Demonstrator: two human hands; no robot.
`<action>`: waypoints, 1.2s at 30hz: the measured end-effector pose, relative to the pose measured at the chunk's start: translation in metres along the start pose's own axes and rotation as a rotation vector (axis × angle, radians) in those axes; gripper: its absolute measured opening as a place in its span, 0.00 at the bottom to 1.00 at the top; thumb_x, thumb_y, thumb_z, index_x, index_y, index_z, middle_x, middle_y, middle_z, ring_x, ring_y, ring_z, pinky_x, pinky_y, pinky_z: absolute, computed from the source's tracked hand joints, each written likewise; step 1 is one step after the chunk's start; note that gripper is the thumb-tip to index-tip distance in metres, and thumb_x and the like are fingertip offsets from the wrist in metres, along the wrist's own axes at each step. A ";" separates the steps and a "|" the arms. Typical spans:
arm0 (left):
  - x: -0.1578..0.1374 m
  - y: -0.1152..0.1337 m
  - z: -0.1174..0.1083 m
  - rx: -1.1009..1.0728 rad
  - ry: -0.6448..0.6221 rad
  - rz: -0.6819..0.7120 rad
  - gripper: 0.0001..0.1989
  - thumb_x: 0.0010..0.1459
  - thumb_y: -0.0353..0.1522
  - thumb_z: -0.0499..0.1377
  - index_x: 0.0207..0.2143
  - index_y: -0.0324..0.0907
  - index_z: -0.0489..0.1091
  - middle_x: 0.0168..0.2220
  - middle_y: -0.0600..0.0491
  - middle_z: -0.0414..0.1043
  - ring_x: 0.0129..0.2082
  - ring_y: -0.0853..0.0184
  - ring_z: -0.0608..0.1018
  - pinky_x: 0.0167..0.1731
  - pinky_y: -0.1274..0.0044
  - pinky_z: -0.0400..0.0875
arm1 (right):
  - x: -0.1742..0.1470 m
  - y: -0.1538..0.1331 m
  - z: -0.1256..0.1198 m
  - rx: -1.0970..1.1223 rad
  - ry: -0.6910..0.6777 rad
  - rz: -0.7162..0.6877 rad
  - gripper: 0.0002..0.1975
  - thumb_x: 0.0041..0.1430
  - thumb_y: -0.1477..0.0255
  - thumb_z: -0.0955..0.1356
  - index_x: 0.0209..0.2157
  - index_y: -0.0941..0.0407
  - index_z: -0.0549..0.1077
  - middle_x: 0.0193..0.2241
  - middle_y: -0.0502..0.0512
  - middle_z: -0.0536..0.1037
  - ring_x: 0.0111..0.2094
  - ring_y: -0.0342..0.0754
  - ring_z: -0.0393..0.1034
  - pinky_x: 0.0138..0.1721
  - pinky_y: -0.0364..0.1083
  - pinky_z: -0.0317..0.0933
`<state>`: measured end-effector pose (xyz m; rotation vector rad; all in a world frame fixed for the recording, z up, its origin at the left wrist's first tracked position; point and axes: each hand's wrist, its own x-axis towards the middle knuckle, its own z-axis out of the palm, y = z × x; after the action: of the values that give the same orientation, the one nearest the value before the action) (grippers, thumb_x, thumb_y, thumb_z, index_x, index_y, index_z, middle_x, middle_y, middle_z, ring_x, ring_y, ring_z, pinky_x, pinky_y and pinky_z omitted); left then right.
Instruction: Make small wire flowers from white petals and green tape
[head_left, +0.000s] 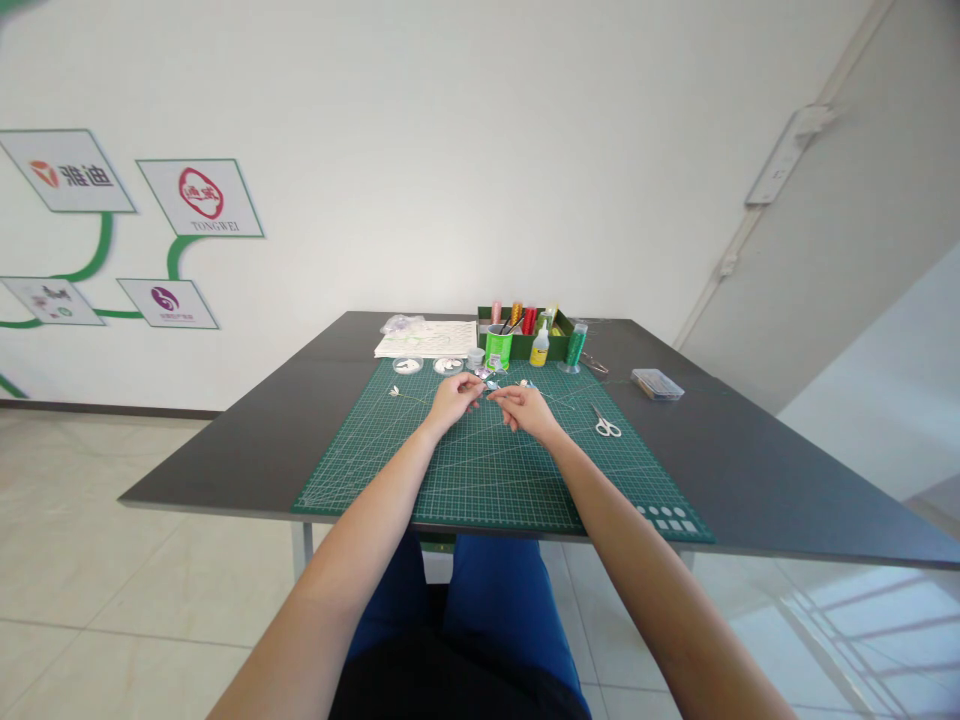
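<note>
Above the green cutting mat [480, 470], my left hand [454, 398] and my right hand [526, 410] meet with their fingertips close together. Both are closed in a pinch at a small light-blue piece [492, 385], too small to make out its kind. A small white flower on a thin stem [394, 391] lies on the mat left of my hands. White-handled scissors [607, 428] rest to the right. Just beyond my fingers stands a bright green tub [498, 348] with dark-handled tools in it.
Shallow dishes [408, 366] with small pieces, a white sheet [427, 340] and a glue bottle [539, 348] stand toward the back. A dark green box [559, 347] holds several thread spools. A green spool [576, 348] is beside it. Farther right lies a clear plastic case [658, 384] on the black table [742, 470].
</note>
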<state>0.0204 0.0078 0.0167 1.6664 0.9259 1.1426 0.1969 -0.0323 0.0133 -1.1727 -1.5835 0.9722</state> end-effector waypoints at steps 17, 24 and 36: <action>0.003 -0.003 -0.002 0.036 0.007 0.081 0.18 0.59 0.43 0.56 0.34 0.37 0.76 0.23 0.54 0.69 0.19 0.73 0.64 0.21 0.79 0.58 | -0.002 -0.004 0.000 -0.005 0.003 -0.002 0.13 0.54 0.67 0.67 0.37 0.60 0.78 0.13 0.45 0.69 0.11 0.37 0.58 0.14 0.37 0.55; 0.004 -0.005 -0.002 0.043 0.001 0.077 0.18 0.59 0.43 0.56 0.35 0.37 0.77 0.23 0.54 0.69 0.19 0.73 0.64 0.21 0.79 0.58 | -0.002 -0.003 0.000 -0.004 -0.001 -0.010 0.13 0.54 0.67 0.67 0.37 0.61 0.77 0.13 0.45 0.69 0.11 0.37 0.58 0.15 0.38 0.56; 0.001 -0.003 -0.001 0.047 -0.003 0.108 0.16 0.57 0.42 0.60 0.34 0.37 0.76 0.20 0.56 0.66 0.19 0.73 0.63 0.21 0.79 0.58 | -0.001 -0.003 -0.001 -0.023 0.005 -0.021 0.13 0.54 0.66 0.67 0.37 0.60 0.77 0.13 0.45 0.69 0.11 0.38 0.59 0.15 0.38 0.55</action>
<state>0.0190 0.0094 0.0147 1.7743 0.8762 1.1982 0.1970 -0.0343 0.0159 -1.1709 -1.6036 0.9396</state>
